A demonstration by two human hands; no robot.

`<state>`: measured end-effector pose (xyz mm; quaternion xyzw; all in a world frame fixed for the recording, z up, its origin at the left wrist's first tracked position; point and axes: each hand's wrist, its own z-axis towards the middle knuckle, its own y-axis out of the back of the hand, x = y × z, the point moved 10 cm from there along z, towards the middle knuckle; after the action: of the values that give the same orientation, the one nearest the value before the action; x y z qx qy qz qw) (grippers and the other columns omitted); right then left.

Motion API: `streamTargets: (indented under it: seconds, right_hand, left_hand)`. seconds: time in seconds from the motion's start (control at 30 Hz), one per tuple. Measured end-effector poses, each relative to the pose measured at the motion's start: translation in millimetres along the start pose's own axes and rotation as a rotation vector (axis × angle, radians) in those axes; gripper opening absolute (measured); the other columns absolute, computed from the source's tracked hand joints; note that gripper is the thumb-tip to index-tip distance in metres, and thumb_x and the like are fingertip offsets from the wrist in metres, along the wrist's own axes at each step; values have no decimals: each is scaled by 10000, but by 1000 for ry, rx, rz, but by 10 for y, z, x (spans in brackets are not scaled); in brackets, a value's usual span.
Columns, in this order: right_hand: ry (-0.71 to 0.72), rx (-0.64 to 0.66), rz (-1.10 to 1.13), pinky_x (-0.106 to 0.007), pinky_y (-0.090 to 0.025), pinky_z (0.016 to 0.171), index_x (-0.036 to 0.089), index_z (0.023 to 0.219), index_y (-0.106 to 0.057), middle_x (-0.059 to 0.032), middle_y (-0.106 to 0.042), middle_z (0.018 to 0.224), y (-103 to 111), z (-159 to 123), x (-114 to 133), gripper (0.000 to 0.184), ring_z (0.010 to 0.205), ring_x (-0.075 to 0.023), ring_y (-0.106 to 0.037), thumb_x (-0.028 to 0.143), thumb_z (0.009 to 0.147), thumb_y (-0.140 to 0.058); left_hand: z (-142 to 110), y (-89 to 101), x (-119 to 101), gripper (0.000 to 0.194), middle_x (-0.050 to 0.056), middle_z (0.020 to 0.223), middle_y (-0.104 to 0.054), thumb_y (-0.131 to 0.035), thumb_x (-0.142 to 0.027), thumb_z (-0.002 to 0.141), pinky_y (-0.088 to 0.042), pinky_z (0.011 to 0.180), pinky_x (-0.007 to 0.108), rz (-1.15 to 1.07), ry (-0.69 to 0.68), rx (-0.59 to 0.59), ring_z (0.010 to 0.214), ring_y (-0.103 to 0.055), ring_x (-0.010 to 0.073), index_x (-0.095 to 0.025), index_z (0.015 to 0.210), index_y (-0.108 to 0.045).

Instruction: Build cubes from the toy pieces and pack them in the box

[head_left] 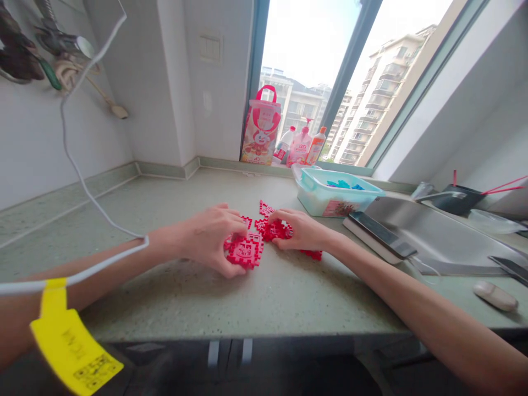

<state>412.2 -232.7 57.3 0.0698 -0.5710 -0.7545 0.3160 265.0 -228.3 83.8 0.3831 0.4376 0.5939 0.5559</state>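
Observation:
Several flat red interlocking puzzle pieces (246,250) lie on the green speckled countertop (177,286) in front of me. My left hand (212,237) rests over the left-hand square piece, fingers curled round its edge. My right hand (297,230) pinches another red piece (274,229) just to the right, with one more red piece (312,254) showing under the wrist. A further small piece (266,208) lies just behind, between the hands.
A pale teal plastic tub (336,196) with blue pieces stands behind my right hand. A sink (437,236) with a phone (381,234) on its rim is at right. A pink bag (262,129) and bottles (303,146) stand on the window sill. A white cable (78,165) hangs at left.

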Motion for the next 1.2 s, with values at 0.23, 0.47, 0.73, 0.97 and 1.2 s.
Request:
streamTargets:
  seconds: [0.23, 0.47, 0.73, 0.97, 1.2]
  right_hand:
    - [-119, -38, -96, -350, -504, 879, 216, 1113, -657, -69, -733, 1078, 286, -104, -130, 315, 952, -227, -682, 347, 838, -737]
    - [-324, 128, -188, -313, -443, 711, 220, 1050, -661, -38, -713, 895, 436, -285, -384, 307, 775, -195, -629, 454, 864, -729]
    - [-369, 219, -175, -305, -426, 686, 226, 1092, -671, -61, -722, 923, 253, -290, -396, 371, 801, -225, -644, 491, 847, -754]
    - [-348, 209, -185, -289, -417, 654, 237, 1119, -670, -31, -721, 882, 223, -289, -398, 334, 745, -197, -632, 367, 820, -740]
    - [-168, 15, -111, -336, -506, 814, 241, 1117, -675, -46, -745, 1013, 307, -167, -166, 325, 882, -218, -671, 331, 815, -754]
  left_hand:
    - [-97, 129, 626, 405, 0, 725, -650, -783, -612, 722, -369, 776, 328, 37, 145, -18, 710, -585, 194, -221, 787, -701]
    - [-169, -86, 775, 392, 22, 755, -675, -785, -609, 724, -370, 681, 327, -26, 274, 136, 704, -602, 220, -249, 866, -727]
    - [-154, -174, 695, 590, 64, 896, -727, -748, -759, 693, -370, 658, 324, 40, 412, 249, 775, -642, 258, -236, 959, -686]
    - [-171, -218, 807, 347, 34, 784, -692, -710, -523, 749, -347, 618, 314, -39, 411, 269, 682, -605, 208, -222, 919, -693]
    - [-220, -207, 916, 298, -13, 760, -668, -705, -389, 696, -353, 583, 283, -224, 342, 200, 652, -574, 182, -220, 941, -697]
